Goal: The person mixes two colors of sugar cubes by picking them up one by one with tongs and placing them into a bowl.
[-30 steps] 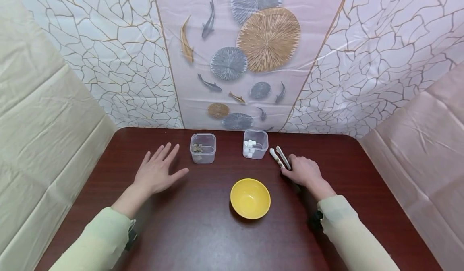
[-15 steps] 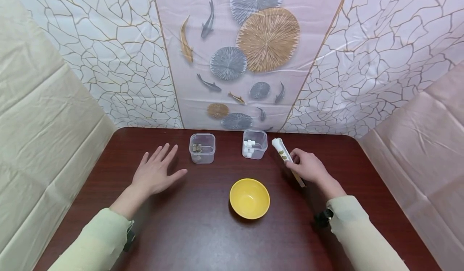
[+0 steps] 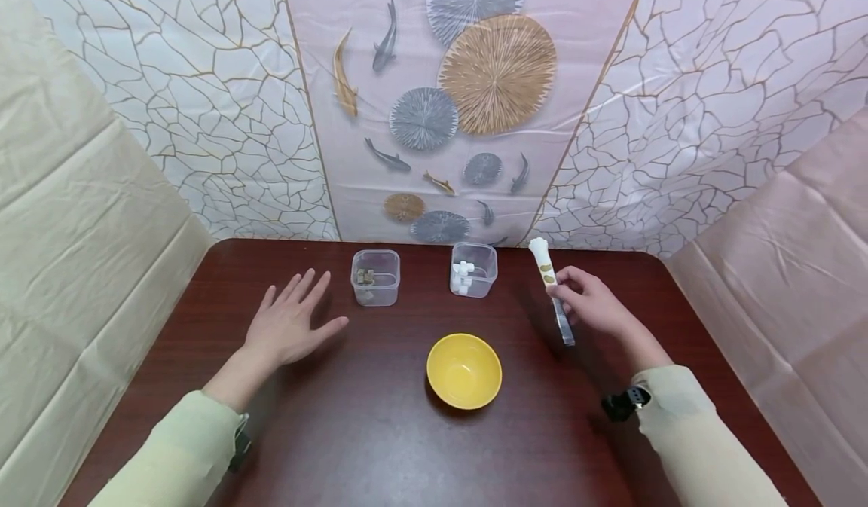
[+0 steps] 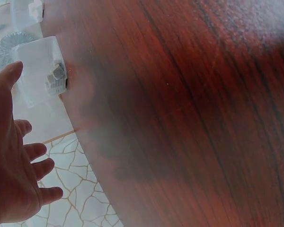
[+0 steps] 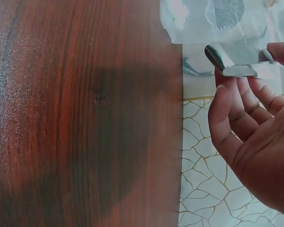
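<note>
My right hand (image 3: 597,303) pinches a pair of tongs (image 3: 545,266) between thumb and fingers, right of the plastic tubs. The tongs have white paw-shaped tips pointing to the back wall and a shiny metal bend toward me. In the right wrist view, that metal bend (image 5: 215,57) sticks out past the fingertips. My left hand (image 3: 288,322) is spread palm down at the left and holds nothing; whether it touches the table I cannot tell. Nearest to it stands a clear tub (image 3: 381,296) with small brown cubes (image 3: 366,276). Another clear tub (image 3: 483,287) contains white cubes (image 3: 464,269).
A yellow bowl (image 3: 465,398) sits between the hands, closer to me than the tubs. Everything stands on a dark red-brown wooden table (image 3: 380,447). Patterned cloth (image 3: 258,153) hangs behind the table's far edge, with pale cloth walls on both sides.
My right hand has lifted the tongs and drawn back slightly to the right. The tongs' arms, spread earlier, now appear lined up, with the metal bend showing. My left hand stays nearly still.
</note>
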### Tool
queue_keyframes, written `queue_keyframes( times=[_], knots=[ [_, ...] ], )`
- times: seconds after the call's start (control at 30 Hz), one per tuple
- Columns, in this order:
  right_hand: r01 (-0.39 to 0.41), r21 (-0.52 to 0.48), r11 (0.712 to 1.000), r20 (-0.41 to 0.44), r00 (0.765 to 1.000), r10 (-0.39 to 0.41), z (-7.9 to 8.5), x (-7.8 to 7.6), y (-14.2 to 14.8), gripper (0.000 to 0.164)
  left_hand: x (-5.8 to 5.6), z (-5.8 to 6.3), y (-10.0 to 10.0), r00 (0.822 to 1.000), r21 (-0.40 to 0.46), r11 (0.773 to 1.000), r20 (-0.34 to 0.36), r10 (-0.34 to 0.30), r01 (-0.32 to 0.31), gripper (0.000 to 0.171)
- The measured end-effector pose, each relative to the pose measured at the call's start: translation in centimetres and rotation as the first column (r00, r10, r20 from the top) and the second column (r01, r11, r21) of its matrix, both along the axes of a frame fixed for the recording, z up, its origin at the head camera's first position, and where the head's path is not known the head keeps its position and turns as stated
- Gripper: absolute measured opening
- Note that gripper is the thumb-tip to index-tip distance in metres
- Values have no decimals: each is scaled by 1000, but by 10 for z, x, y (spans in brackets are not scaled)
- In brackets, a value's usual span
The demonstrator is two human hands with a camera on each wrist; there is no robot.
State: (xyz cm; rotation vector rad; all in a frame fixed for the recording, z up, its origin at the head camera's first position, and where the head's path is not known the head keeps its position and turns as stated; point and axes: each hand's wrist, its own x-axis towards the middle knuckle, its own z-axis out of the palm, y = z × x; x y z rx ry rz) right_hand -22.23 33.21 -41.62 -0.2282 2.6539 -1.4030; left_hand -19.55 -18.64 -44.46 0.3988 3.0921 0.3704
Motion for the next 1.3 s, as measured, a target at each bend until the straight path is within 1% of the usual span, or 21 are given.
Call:
queue_keyframes(
  times=[0.17,0.3,0.4,0.7,0.83,1.0,1.17,1.23,1.3],
  knots=[
    [-17,-122,992,36,999,21,2,0,4,23,1,0,-1,1000,-1,1000,-2,1,-1,95],
    [-23,-230,973,89,995,45,2,-2,5,24,1,-2,-1,1000,-1,1000,-6,2,-2,95],
    [-19,-273,962,113,992,52,2,-3,5,20,1,-4,-2,1000,2,1000,-3,2,-2,95],
    [-12,-358,934,161,984,74,-1,-4,4,19,2,-6,-3,1000,7,1000,8,4,-5,96],
    [-21,-397,918,170,981,96,-2,-3,4,21,3,-4,-3,1000,4,1000,13,4,-5,96],
    [-12,-449,894,203,973,115,-4,-3,3,24,3,-3,-3,1000,2,1000,15,8,-8,95],
    [-6,-473,881,229,965,130,-4,-5,1,24,4,-3,-3,1000,-1,1000,14,9,-9,95],
    [-6,-483,876,241,960,140,-4,-5,0,27,4,-3,-3,1000,-1,1000,14,10,-10,95],
    [-15,-493,870,249,956,157,-4,-6,-1,34,4,-3,-3,1000,-4,1000,12,11,-11,95]
  ],
)
